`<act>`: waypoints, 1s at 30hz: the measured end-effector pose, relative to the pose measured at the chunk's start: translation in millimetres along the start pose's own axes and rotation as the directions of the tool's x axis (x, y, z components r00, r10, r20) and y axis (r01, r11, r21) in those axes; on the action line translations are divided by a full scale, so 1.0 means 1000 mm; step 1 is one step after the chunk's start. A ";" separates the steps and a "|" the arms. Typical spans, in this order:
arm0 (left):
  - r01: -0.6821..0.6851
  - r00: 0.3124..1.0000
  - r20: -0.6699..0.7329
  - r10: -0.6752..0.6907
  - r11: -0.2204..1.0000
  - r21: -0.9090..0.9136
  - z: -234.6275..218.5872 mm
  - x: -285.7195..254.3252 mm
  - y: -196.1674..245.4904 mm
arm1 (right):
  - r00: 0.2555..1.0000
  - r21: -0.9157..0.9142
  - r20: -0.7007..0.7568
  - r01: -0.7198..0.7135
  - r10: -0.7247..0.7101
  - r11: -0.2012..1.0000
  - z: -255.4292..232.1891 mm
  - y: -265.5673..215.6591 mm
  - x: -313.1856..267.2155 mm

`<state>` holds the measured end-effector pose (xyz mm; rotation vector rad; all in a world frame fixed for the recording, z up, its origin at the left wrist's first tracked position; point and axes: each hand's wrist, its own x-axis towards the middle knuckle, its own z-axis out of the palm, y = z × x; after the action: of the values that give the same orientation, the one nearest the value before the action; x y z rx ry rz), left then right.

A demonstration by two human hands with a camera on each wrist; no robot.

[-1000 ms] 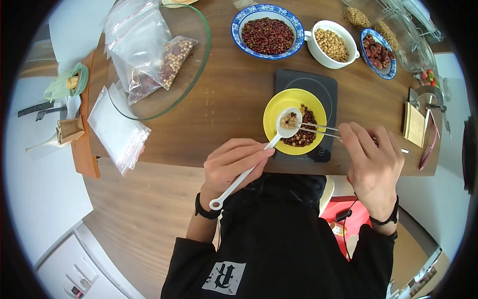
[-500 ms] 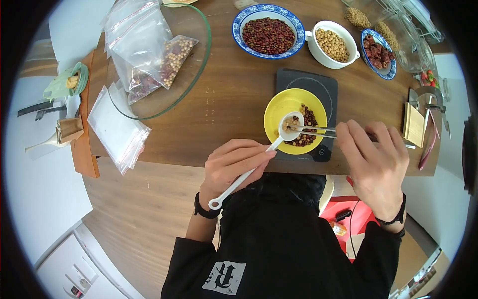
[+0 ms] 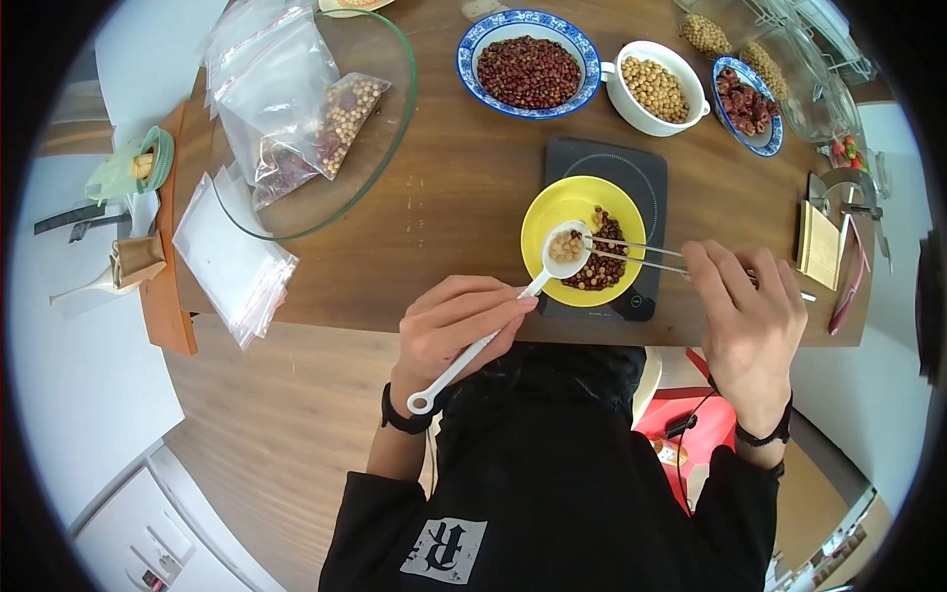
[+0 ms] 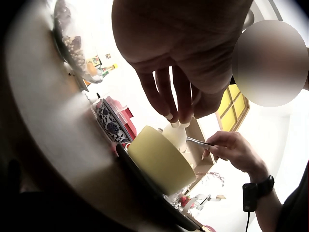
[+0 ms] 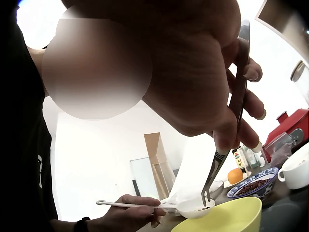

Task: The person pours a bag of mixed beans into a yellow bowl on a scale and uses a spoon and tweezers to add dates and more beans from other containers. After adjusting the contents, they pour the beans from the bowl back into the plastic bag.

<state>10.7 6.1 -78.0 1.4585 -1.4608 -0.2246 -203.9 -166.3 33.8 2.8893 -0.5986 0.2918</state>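
My left hand (image 3: 459, 326) grips the handle of a white spoon (image 3: 565, 251), whose bowl holds pale beans and a few dark ones over the left part of a yellow bowl (image 3: 538, 212). Dark red and pale beans lie in that bowl, which stands on a black hot plate (image 3: 643, 187). From the right, my right hand (image 3: 752, 335) holds metal tweezers (image 3: 651, 254) with their tips at the spoon's right edge. In the right wrist view the tweezers (image 5: 237, 101) reach down to the spoon (image 5: 195, 208); whether they pinch a bean I cannot tell.
Along the back stand a blue-rimmed bowl of red beans (image 3: 472, 67), a white pot of pale beans (image 3: 631, 106), a small bowl of dark red pieces (image 3: 775, 138) and glass jars. At left, a large glass bowl (image 3: 400, 138) holds zip bags; flat bags (image 3: 237, 261) lie beside it.
The tweezers' tips have moved from inside the spoon to its right edge and stand wider apart. The spoon has shifted slightly left and down, and fewer dark beans show in it.
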 end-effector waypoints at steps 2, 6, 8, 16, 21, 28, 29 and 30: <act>-0.003 1.000 0.002 0.003 1.000 0.000 0.000 0.000 0.001 | 1.000 0.002 -0.005 0.018 -0.018 1.000 0.001 -0.001 0.002; -0.002 1.000 0.003 0.002 1.000 -0.014 0.000 0.000 0.003 | 0.999 -0.003 -0.015 0.037 -0.037 0.999 0.004 -0.002 0.005; -0.002 1.000 0.003 0.002 1.000 -0.009 0.000 0.000 0.003 | 0.999 -0.011 -0.016 0.043 -0.043 0.999 0.004 -0.002 0.005; -0.008 1.000 0.000 0.008 1.000 0.012 -0.001 -0.001 0.001 | 0.998 -0.006 -0.046 0.043 -0.043 0.999 -0.001 -0.001 0.006; 0.012 1.000 -0.003 -0.012 1.000 0.008 -0.002 -0.002 0.001 | 0.997 -0.009 -0.066 -0.042 0.041 0.999 0.003 0.005 0.002; 0.016 1.000 -0.001 -0.016 1.000 0.006 -0.002 -0.003 0.001 | 0.999 0.034 -0.042 0.022 -0.021 0.999 0.008 -0.003 0.003; 0.009 1.000 0.003 -0.009 1.000 0.006 -0.002 -0.002 0.001 | 0.999 0.033 -0.043 0.022 -0.020 0.999 0.008 -0.004 0.003; 0.003 1.000 0.008 -0.003 1.000 0.006 -0.002 -0.002 0.002 | 0.999 0.038 -0.031 0.032 -0.030 0.999 0.009 -0.005 0.004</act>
<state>10.3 8.9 -77.0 1.4665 -1.4672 -0.2281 -196.9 -165.7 25.4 2.9227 -0.5485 0.3458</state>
